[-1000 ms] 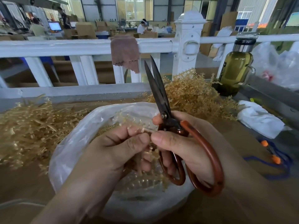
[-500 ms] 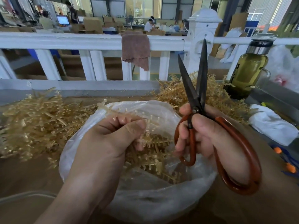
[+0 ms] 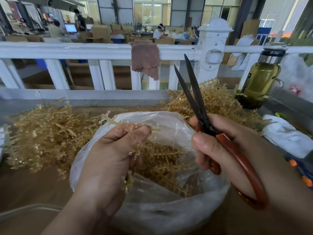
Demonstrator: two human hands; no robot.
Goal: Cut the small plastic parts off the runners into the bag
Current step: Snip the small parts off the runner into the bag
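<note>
Scissors (image 3: 194, 102) now lower, blades narrower, before railing (image 3: 67, 50).

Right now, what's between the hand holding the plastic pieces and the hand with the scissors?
In the head view, nothing solid: only the open mouth of the clear bag with runners inside, below the gap between the left hand and right hand.

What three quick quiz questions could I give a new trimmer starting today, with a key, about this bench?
1. True or false: the scissors blades are shut.
2. Which hand holds the runner over the bag?
3. What hangs on the white railing: A cloth, B glove, C bag?

Key: 1 false, slightly apart; 2 left hand, while the right hand holds the scissors; 3 A.
</note>
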